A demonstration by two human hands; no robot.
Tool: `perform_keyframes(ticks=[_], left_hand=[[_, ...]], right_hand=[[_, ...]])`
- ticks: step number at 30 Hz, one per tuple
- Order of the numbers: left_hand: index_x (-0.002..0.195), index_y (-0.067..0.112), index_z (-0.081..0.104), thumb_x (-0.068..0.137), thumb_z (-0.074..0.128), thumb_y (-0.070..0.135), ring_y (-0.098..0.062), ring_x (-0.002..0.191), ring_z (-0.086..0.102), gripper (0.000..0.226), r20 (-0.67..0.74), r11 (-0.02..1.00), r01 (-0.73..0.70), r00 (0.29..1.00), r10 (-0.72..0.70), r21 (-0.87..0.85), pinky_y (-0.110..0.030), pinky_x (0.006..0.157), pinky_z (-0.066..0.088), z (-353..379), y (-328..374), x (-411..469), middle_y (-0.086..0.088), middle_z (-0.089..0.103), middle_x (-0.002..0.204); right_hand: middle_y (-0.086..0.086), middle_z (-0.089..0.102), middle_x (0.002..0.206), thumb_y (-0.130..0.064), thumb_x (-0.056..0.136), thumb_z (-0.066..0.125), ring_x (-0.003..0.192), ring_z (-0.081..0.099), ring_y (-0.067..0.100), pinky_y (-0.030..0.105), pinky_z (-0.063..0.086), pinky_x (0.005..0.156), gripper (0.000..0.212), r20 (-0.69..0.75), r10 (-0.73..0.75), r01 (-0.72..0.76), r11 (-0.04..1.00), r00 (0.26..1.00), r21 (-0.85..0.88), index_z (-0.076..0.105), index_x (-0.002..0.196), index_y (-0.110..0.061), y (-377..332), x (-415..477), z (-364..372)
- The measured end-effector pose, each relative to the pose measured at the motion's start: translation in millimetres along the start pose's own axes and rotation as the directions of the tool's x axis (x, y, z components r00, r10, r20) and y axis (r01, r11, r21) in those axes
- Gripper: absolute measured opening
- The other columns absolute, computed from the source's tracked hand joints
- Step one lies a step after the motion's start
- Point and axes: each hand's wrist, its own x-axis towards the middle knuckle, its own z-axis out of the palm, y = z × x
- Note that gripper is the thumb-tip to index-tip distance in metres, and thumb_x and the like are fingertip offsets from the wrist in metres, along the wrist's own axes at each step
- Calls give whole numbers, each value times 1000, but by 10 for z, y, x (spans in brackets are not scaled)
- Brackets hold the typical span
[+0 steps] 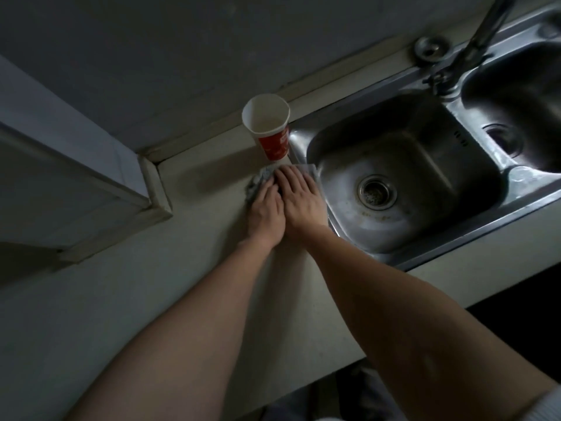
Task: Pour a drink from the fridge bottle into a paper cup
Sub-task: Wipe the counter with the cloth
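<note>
just beside sink [425, 153], paper cup [270, 132] upright, contents unclear

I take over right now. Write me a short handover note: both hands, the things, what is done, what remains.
Left hand and right hand: flat, side by side, pressing a grey cloth on the counter.
Paper cup stands upright behind the cloth, beside the sink. No bottle in view.
Done: cup set out; whether it holds drink is unclear.
Left: probably finish wiping, check the cup.

1 head view, looking steeply down at counter [182, 284], close range.
</note>
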Motion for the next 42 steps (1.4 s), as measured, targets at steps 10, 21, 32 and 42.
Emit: perform_keyframes(ticks=[10,21,32,42], left_hand=[[143,1,45,105,34,10,-22,145,32,41,-84,986,72,993,-86,-152,-23,118,15,-208,-309,-213,-11,36,156],[147,1,38,96,15,37,-26,147,28,66,-93,973,211,971,-220,-98,-25,118,10,-558,-1357,-1206,-15,30,158],[154,4,-4,84,-15,35,-18,152,-8,77,88,946,290,949,-304,145,-20,113,-19,-177,-293,-1717,-8,-9,163],[155,7,-6,105,8,23,-19,152,-9,55,80,945,280,952,-296,172,-30,122,-9,287,477,-1050,-10,-10,164]], right_hand=[[1,-8,163,-41,102,24,149,-14,17,40,-5,122,64,161,-55,62,997,985,-35,-3,155,-17,-425,106,44],[1,-4,164,-38,103,19,150,-10,16,39,-1,123,60,212,-198,202,979,957,6,2,155,-16,-1630,-423,417],[2,-6,163,-46,99,14,149,-11,15,37,-5,122,66,283,-315,326,945,906,8,0,156,-16,-776,-1106,171],[1,-1,164,-42,101,21,150,-6,15,35,-5,122,63,207,-322,345,935,924,-85,4,156,-16,271,-784,-101]])
